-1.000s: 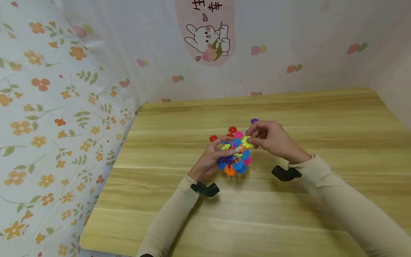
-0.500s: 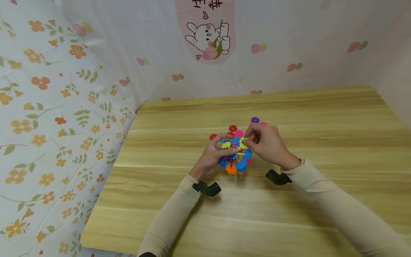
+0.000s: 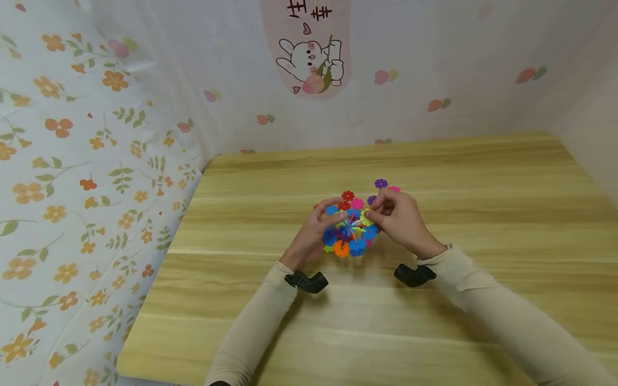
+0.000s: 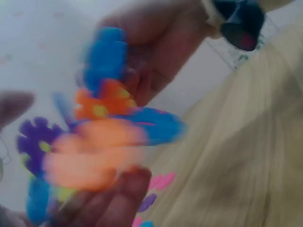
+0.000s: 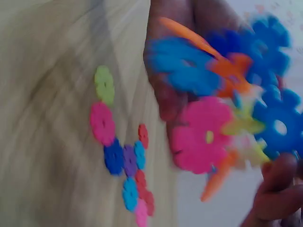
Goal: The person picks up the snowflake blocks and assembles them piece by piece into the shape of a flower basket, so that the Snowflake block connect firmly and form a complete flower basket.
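A ball-like cluster of interlocking snowflake discs [image 3: 357,246], mostly blue, orange, pink and yellow, is held up over the table by my left hand [image 3: 305,236], its thumb lying across the top. My right hand [image 3: 405,220] pinches a yellow snowflake disc [image 3: 366,217] at the cluster's right side. Up close in the right wrist view, a pink disc [image 5: 203,135] and an orange disc [image 5: 232,75] stick out at angles. Motion blurs the left wrist view, where a pale orange disc [image 4: 94,156] sits over my left fingertips [image 4: 135,182].
Loose snowflake discs lie on the wooden table [image 3: 270,182] behind the hands, among them a red disc [image 3: 348,195] and a purple disc [image 3: 381,183]. A lime disc [image 5: 104,85] and a dark blue disc [image 5: 113,156] also lie there. A printed cloth [image 3: 217,53] hangs behind.
My right hand has come left with the yellow disc, up against the cluster. My left hand has turned the cluster a little, and its thumb has shifted left and up.
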`<state>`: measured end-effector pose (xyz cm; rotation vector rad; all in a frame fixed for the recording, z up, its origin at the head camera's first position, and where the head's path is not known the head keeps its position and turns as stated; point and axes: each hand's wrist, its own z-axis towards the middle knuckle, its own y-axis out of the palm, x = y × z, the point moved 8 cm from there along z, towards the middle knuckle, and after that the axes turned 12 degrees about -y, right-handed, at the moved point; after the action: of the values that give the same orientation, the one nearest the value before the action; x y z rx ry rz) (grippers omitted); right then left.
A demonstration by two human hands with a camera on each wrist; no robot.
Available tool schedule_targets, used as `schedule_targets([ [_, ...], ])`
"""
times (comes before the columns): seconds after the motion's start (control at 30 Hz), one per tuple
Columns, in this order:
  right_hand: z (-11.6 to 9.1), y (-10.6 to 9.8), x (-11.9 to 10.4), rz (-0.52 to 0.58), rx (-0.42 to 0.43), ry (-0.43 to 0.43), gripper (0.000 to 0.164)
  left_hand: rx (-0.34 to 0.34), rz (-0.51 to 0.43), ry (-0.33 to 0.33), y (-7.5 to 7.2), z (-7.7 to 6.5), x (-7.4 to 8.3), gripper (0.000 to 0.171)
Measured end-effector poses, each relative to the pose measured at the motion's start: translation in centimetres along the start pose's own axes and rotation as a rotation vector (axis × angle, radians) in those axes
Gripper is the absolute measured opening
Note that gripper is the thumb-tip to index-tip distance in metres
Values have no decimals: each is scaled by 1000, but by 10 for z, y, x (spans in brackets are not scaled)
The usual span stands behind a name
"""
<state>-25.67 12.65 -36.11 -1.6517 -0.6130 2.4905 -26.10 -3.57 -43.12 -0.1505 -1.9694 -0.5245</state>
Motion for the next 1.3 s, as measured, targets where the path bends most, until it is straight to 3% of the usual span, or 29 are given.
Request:
schedule_targets([
  [0.1, -5, -3, 12, 114, 125, 98, 14, -14, -49, 23, -4, 0, -1, 55],
  [0.17, -10, 0, 18, 187, 149, 157, 14, -39, -64, 49, -3, 0, -1, 54],
  [0.27, -18, 10, 24, 239, 75, 213, 15, -68, -53, 79, -1, -1, -2, 50],
  [0.37, -20, 13, 25, 184, -46, 195, 17, -72, -40, 93, -1, -1, -4, 47],
  [0.47, -10, 0, 37, 21, -162, 170, 23, -69, -33, 91, -2, -2, -3, 44],
  [0.67, 23, -25, 79, -445, -359, 95, 18, -104, -90, 48, -4, -5, -7, 23],
  [0.83, 45, -7, 89, -649, -457, 18, 31, -125, -74, 39, 0, -6, -9, 24],
  [0.97, 55, 9, 88, -759, -482, 14, 26, -142, -88, 45, 6, -5, -6, 22],
  [1.1, 56, 9, 88, -740, -453, 64, 12, -157, -105, 45, 10, -4, -4, 20],
  [1.3, 50, -1, 72, -492, -378, -5, 6, -156, -152, 24, 7, -3, -5, 21],
])
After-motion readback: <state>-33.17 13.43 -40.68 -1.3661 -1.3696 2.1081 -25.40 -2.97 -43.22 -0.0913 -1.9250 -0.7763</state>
